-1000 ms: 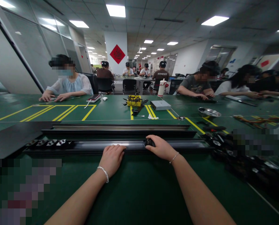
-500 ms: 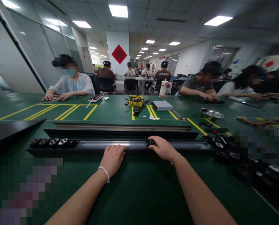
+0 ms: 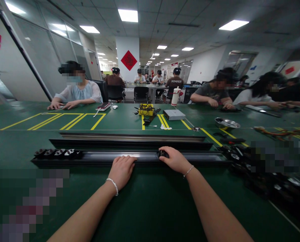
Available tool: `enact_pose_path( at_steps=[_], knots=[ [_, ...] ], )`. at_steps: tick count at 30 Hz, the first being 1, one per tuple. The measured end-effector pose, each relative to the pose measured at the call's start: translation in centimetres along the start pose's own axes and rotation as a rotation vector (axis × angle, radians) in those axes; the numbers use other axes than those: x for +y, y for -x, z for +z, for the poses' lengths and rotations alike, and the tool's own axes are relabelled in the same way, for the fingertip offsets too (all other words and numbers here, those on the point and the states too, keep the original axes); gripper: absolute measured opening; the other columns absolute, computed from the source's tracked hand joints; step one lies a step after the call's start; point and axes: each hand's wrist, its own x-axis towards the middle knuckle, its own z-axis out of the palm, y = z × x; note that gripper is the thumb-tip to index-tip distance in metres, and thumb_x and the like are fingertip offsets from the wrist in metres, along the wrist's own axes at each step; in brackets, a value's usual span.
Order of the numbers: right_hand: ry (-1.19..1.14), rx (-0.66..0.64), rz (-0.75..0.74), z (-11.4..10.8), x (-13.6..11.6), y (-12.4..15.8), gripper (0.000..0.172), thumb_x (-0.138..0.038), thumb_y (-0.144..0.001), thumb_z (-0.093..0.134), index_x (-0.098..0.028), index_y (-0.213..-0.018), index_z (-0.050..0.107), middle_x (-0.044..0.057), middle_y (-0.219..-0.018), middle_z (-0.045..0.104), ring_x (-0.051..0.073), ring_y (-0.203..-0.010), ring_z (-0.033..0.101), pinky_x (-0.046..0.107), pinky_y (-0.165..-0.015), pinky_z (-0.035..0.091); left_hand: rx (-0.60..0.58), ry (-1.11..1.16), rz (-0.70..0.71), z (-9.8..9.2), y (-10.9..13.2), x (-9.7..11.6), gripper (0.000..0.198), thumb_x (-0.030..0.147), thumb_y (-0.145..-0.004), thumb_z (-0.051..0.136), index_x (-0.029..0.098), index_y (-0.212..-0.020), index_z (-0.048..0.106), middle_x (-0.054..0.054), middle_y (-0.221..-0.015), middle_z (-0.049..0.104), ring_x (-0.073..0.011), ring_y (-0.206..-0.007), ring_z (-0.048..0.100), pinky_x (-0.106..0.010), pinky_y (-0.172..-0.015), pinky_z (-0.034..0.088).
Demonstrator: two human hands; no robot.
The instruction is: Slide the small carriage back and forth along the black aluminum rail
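Note:
A long black channel rail (image 3: 102, 157) lies across the green table in front of me. My left hand (image 3: 121, 171) rests palm down on its near edge, fingers together. My right hand (image 3: 173, 158) sits on the rail a little further right, its fingers closed over a small black part (image 3: 162, 154) inside the channel. Several black parts with white marks (image 3: 55, 153) sit in a row at the rail's left end. A second long rail (image 3: 132, 138) lies parallel just behind the first.
A heap of small black parts (image 3: 237, 153) lies at the right. Behind stand a metal bowl (image 3: 227, 123), a grey box (image 3: 173, 114), a yellow box with cables (image 3: 145, 109) and a white bottle (image 3: 175, 95). Other people sit working along the far edge.
The view has shifted slightly; a black panel at the left edge has dropped out of sight. Both hands stay where they were on the rail.

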Motion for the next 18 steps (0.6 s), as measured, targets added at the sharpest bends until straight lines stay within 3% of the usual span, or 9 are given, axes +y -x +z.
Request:
enact_pose_path(
  at_steps=[18],
  knots=[
    [-0.006,-0.014,0.002,-0.18,0.34,-0.06,0.034,-0.026,-0.074,0.054,-0.016,-0.107,0.056,0.008,-0.109,0.058,0.019,-0.105,0.049,0.033,-0.092,0.036,-0.01,0.001,-0.014,0.09,-0.03,-0.04,0.021,0.023,-0.084,0.038,0.026,-0.1,0.052,-0.001,-0.093,0.062,-0.0173,-0.088,0.052,-0.034,-0.08,0.032]
  ],
)
